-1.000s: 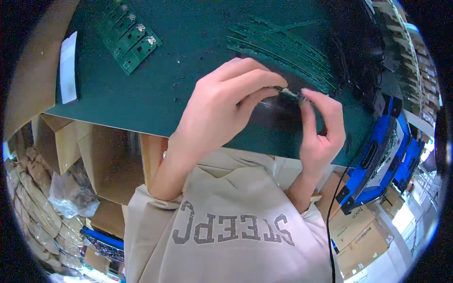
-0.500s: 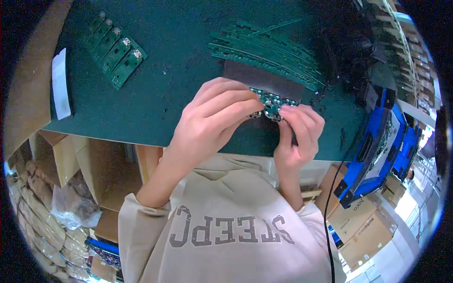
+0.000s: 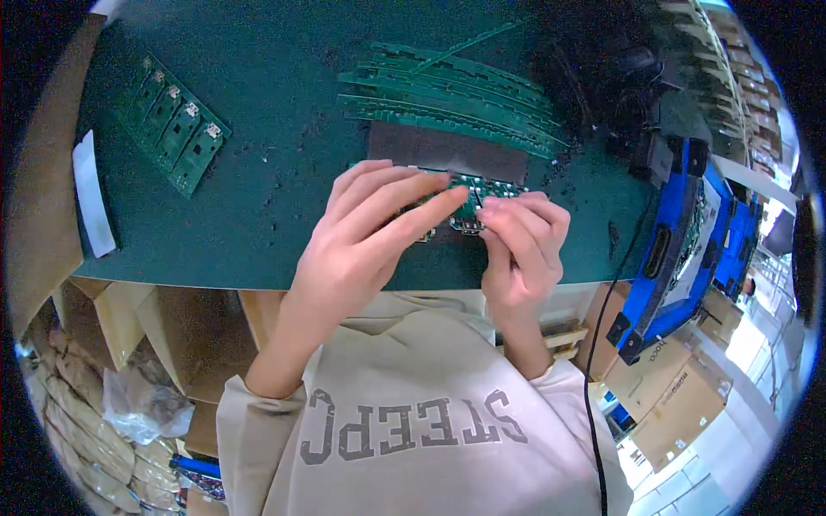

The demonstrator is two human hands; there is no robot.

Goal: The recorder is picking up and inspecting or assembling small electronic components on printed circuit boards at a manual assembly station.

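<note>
A green circuit board panel [image 3: 466, 213] with small metal connectors lies between my hands, close to the bench's near edge. My left hand [image 3: 366, 228] reaches over its left part, fingers long and slightly parted, fingertips on the board; the thumb is hidden beneath. At the panel's right part, my right hand [image 3: 527, 245] pinches with thumb and forefinger, the other fingers curled. A thin dark line shows by the right fingertips, too small to name. Behind the panel is a dark flat strip [image 3: 447, 153], with several narrow green board offcuts [image 3: 456, 90] piled beyond it.
Another green board panel [image 3: 176, 125] lies at the left, near a white strip [image 3: 93, 193]. Dark clutter [image 3: 632, 77] sits at the far right. Blue-framed trays [image 3: 662, 249] stand at the right edge, and a black cable [image 3: 594, 370] hangs down beside me. Dark crumbs dot the green mat [image 3: 284, 163].
The view has shifted, so the bench things appear further left. My left fingers have spread and slid further across the panel, while my right hand keeps its pinch.
</note>
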